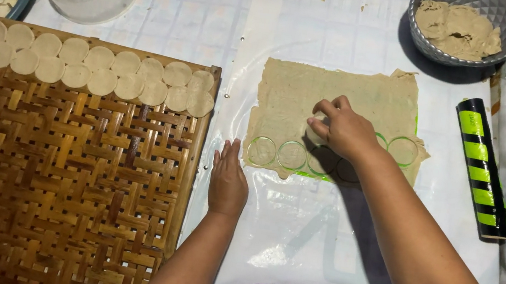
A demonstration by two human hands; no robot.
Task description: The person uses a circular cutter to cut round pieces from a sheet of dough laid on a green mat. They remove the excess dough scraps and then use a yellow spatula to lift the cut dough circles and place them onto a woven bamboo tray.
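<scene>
Pinching a dough round (317,130) — right hand (347,130)

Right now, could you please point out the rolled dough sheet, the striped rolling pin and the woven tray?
Rolled dough sheet (294,85), head view, bare upper left area.
Striped rolling pin (483,169), head view, middle of barrel.
Woven tray (49,186), head view, bare weave.

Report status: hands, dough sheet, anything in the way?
Right hand pinching a cut disc off the dough sheet. Left hand flat on the plastic liner, open. Striped rolling pin lies clear to the right; nothing blocking.
</scene>
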